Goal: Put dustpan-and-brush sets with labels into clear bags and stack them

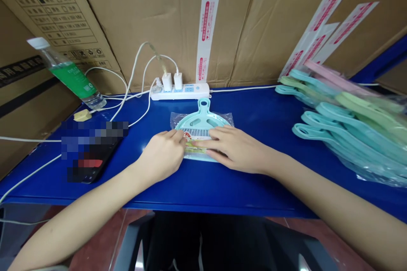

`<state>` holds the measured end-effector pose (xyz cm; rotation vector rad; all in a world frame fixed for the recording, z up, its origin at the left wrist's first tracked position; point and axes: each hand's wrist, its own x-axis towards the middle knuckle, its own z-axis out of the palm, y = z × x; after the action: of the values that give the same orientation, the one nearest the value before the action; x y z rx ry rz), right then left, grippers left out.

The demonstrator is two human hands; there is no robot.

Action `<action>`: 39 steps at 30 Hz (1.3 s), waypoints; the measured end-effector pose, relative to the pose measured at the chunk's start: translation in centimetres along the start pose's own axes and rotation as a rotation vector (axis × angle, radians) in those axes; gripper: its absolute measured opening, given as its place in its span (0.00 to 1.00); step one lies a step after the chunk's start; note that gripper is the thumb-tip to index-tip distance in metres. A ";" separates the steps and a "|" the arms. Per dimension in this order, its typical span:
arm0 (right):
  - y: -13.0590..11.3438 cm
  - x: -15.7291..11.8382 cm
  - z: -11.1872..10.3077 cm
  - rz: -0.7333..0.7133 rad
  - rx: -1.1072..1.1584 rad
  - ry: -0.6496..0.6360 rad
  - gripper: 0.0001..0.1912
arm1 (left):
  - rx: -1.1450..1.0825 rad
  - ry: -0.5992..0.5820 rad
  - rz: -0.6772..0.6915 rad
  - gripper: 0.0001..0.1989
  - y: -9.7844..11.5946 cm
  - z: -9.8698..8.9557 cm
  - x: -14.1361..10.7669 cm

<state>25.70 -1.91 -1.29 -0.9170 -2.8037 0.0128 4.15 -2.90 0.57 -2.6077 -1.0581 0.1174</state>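
Note:
A light teal dustpan [204, 115] with a bristled brush [196, 132] lies on the blue table in a clear plastic bag, its ringed handle pointing away from me. A colourful label [197, 149] sits across its middle. My left hand [165, 152] is closed at the label's left side, fingers curled; what its fingertips hold, if anything, is hidden. My right hand [237, 148] rests over the right side of the dustpan, fingers apart and stretched across the label.
Bagged teal, green and pink dustpans [356, 131] pile up at the right. A white power strip [197, 92] with chargers and cables stands behind. At left are a phone [101, 159], a yellowish plug [82, 115] and a tilted bottle [74, 79]. Cardboard boxes [165, 12] line the back.

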 end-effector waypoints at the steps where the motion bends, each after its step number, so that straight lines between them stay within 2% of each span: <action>1: 0.0 0.0 0.0 -0.003 0.004 -0.004 0.19 | -0.012 -0.001 -0.015 0.12 0.0 0.0 0.0; 8: 0.1 -0.2 -0.4 0.000 0.011 -0.022 0.19 | -0.012 -0.091 0.027 0.18 -0.2 -0.9 -0.5; 15: 0.4 -0.6 -0.8 -0.012 0.033 -0.037 0.18 | -0.062 -0.066 0.083 0.17 -1.5 -0.8 -1.0; 19: 0.6 -0.9 -0.8 -0.049 0.010 -0.041 0.20 | -0.095 -0.054 0.052 0.23 -2.6 -0.9 -1.0; 25: 0.9 -2.0 -2.1 -0.005 0.035 -0.079 0.21 | -0.239 -0.187 0.019 0.31 -4.6 -1.1 -0.9; 28: 1.1 -2.5 -2.6 0.044 0.041 -0.096 0.20 | -0.367 -0.221 0.019 0.31 -5.4 -0.9 -0.7; 32: 1.5 -2.8 -2.9 0.096 0.134 -0.115 0.19 | -0.494 -0.188 -0.005 0.29 -5.6 -0.8 -0.4; 39: 2.3 -3.2 -3.3 0.183 0.206 -0.052 0.17 | -0.443 -0.059 -0.043 0.23 -4.9 -1.1 -0.3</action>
<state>30.15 -2.11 1.24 -1.1299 -2.6891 0.3495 0.90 -0.10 3.17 -2.9828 -1.2827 -0.0591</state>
